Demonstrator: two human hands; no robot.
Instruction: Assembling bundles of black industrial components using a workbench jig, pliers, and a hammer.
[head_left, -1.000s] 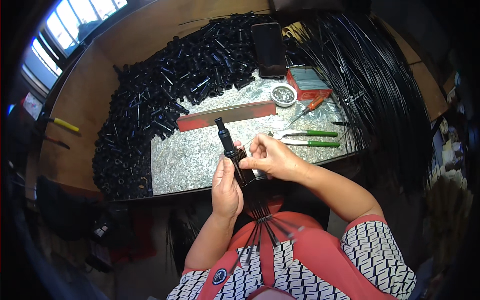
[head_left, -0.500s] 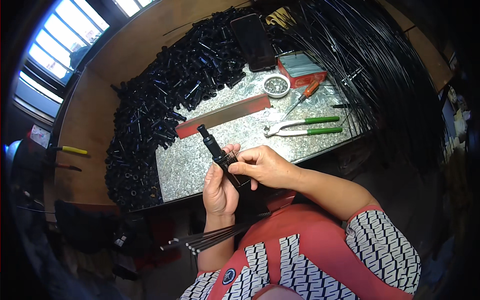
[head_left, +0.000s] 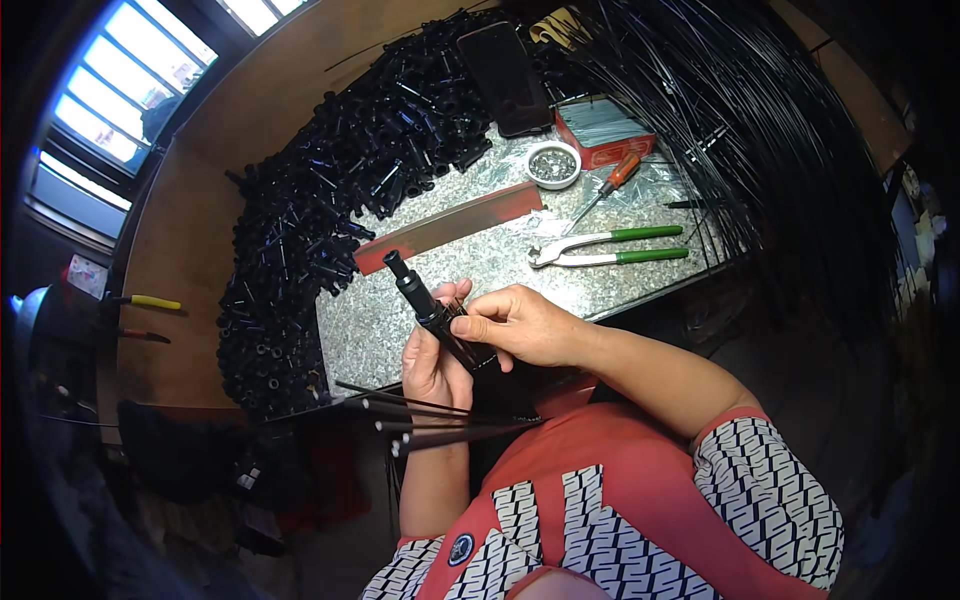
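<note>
A black stepped cylindrical part [head_left: 415,294] stands tilted between my hands, its narrow end pointing up and to the left. My left hand [head_left: 428,368] is wrapped round it from below and behind. With thumb and fingers together, my right hand [head_left: 525,326] grips the lower, wider portion of the same part; small thin pieces show near those fingertips, too fine to name. Several thin dark rods with pale tips [head_left: 440,434] cross over my left forearm, in front of my shirt. What lies under my fingers is hidden.
Many black tubular parts [head_left: 300,240] are heaped on the speckled tabletop [head_left: 365,345]. Beyond my hands are a red-and-grey bar [head_left: 450,225], green-handled pincers [head_left: 610,247], an orange screwdriver [head_left: 618,180], a white bowl [head_left: 552,165], a red box [head_left: 605,150], a phone [head_left: 505,80] and black cables [head_left: 740,110].
Both hands and the black part have shifted slightly left. The pale-tipped rods have swung upward across my left forearm. My grip looks the same.
</note>
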